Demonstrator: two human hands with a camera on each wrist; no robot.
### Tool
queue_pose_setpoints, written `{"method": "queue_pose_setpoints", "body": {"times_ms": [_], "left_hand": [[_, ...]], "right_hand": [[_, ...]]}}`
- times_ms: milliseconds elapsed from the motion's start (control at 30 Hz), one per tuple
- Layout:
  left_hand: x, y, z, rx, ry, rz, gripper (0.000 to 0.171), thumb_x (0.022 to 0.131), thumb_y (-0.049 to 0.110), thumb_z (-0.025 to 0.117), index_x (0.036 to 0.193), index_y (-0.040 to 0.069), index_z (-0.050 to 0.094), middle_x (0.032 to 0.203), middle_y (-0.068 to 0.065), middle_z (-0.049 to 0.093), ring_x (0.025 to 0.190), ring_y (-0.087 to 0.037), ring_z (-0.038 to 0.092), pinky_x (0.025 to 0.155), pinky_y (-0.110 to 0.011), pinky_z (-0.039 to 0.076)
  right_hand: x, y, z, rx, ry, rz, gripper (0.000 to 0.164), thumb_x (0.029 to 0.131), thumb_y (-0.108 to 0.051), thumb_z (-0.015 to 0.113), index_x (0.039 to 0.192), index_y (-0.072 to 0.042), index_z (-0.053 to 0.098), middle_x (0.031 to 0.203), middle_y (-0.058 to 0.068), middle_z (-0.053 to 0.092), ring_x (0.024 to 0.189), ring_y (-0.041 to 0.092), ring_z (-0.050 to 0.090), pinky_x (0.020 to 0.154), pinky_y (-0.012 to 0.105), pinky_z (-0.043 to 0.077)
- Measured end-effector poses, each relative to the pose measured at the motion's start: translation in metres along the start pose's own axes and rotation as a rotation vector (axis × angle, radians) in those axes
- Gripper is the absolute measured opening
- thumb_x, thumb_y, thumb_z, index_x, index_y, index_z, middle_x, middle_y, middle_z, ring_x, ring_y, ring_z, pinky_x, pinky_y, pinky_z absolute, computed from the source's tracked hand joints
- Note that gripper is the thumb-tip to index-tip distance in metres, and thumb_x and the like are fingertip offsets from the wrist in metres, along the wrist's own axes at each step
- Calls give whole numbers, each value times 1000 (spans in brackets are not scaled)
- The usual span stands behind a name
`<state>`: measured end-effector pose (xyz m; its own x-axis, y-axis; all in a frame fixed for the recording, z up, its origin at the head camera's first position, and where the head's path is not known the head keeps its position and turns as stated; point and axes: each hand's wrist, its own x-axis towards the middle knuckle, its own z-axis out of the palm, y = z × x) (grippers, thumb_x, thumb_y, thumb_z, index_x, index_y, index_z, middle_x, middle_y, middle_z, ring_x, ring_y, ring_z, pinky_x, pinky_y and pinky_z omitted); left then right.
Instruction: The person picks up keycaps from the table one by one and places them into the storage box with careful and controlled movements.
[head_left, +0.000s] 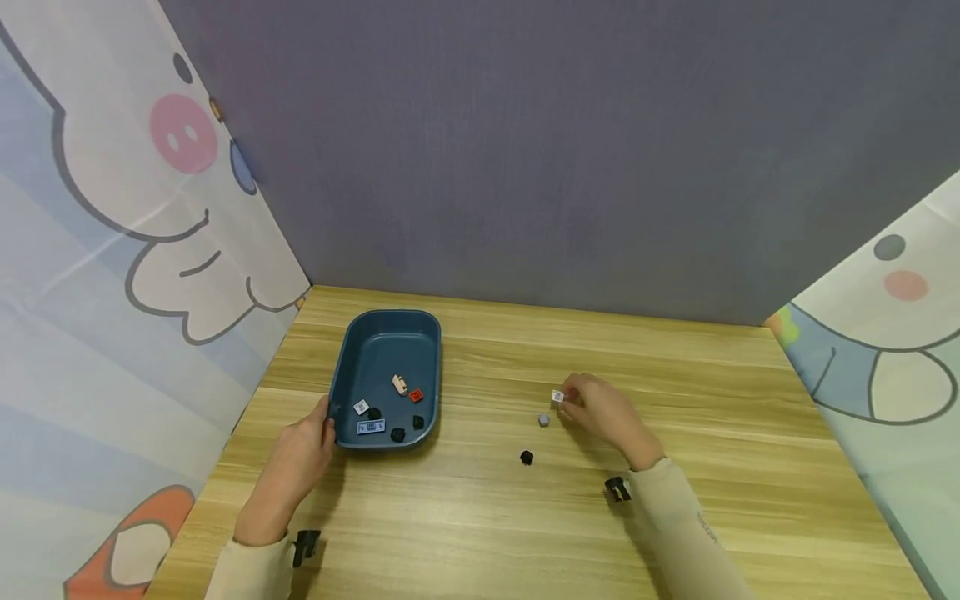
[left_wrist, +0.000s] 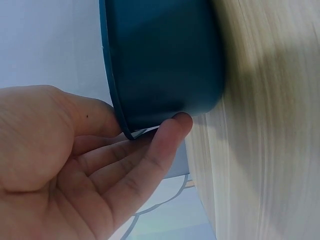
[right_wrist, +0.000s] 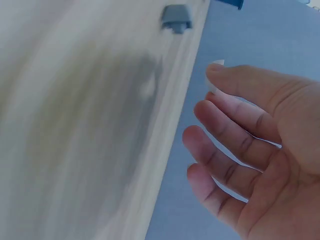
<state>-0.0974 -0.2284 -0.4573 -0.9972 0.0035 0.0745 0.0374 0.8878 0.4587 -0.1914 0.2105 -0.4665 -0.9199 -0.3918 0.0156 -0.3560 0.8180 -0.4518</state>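
- Left hand (head_left: pixel 296 458) pinches blue rectangular plastic tray (head_left: pixel 386 352) at its eight-o'clock rim.
- Right hand (head_left: pixel 606 410), fingers curved, pinches small white plastic block (head_left: pixel 557 397) at fingertips' nine o'clock.

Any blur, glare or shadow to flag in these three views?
Head: pale sheen on the wooden tabletop, soft shadows; left wrist: left hand fairly crisp, the tray's outer wall dark, shadow on the wood; right wrist: tabletop smeared and shadowed, grey block soft, right hand clearer.

Head view high, forward-down; wrist views close, along table (head_left: pixel 465 533); head, left share tray (head_left: pixel 393 350).
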Motion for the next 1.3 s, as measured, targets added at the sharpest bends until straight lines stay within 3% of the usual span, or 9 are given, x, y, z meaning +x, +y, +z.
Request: {"method": "queue_pose_setpoints", "body": {"times_ms": [333, 733, 1033, 1300], "left_hand": [[0, 2, 0, 2, 8, 4, 43, 98, -2, 51, 134, -23, 44, 118, -42, 57, 98, -52, 64, 75, -59, 53], [0, 0, 1, -1, 13, 7, 43, 98, -2, 52, 135, -23, 43, 117, -43, 58, 92, -49, 66, 71, -57, 54], [1, -1, 1, -5, 8, 5, 43, 98, -2, 50, 135, -23, 43, 112, -42, 59, 88, -47, 67, 69, -57, 54], [1, -1, 0, -13, 4, -4, 44, 99, -2, 51, 136, -23, 43, 114, -42, 59, 82, -40, 68, 64, -53, 53]], "right_hand": [[56, -46, 8, -43, -18, -89, 17, 96, -21, 70, 109, -10, 70, 99, 2, 67, 83, 16, 64, 68, 35, 53], [112, -113, 19, -46, 11, -228, 16, 96, -21, 70, 109, -11, 69, 100, 0, 66, 89, 14, 63, 75, 31, 53], [138, -151, 29, -89, -39, -277, 20, 98, -25, 67, 113, -11, 69, 103, 0, 68, 87, 11, 63, 72, 26, 52], [148, -168, 40, -125, -71, -293, 20, 98, -27, 66, 112, -12, 68, 101, 0, 66, 83, 10, 59, 67, 23, 50]]}}
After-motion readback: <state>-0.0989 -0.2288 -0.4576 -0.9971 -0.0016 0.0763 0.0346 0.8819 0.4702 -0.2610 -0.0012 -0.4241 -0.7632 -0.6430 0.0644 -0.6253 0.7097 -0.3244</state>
